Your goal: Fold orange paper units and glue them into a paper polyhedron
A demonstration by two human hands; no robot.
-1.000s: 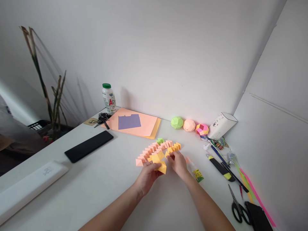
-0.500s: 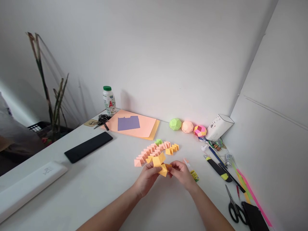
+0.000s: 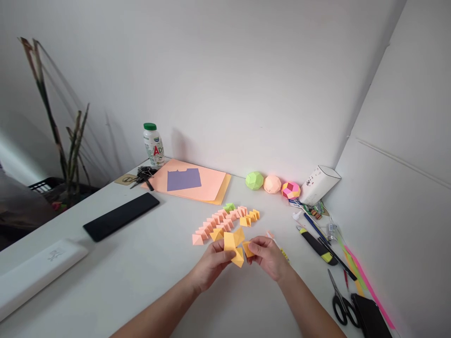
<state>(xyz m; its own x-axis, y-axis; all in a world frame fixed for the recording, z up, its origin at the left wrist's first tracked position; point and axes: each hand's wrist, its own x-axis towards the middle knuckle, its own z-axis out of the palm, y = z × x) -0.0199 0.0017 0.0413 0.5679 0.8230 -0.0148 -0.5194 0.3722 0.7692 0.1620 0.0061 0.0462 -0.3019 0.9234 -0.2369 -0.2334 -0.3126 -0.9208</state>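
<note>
My left hand (image 3: 210, 265) pinches a cluster of joined yellow folded paper pieces (image 3: 233, 245) just above the white table (image 3: 141, 277). My right hand (image 3: 268, 256) is closed on a single yellow folded paper unit (image 3: 247, 248) and holds it against the right side of that cluster. Just behind my hands, a curved row of several small folded units (image 3: 221, 221) lies on the table, mostly peach, with yellow ones at the right end and a green one (image 3: 229, 207) at the back.
Three paper balls, green (image 3: 254, 180), peach (image 3: 272, 184) and pink-yellow (image 3: 291, 189), sit by the wall. Peach sheets with a purple piece (image 3: 190, 182), a bottle (image 3: 152, 144), keys (image 3: 143, 174) and a black phone (image 3: 121, 216) lie left. A glue stick (image 3: 282, 251), craft knife (image 3: 317, 243) and scissors (image 3: 340, 303) lie right.
My right hand came back from the row of units with one yellow piece and brought it to the cluster in my left hand. Both hands drew slightly nearer to me.
</note>
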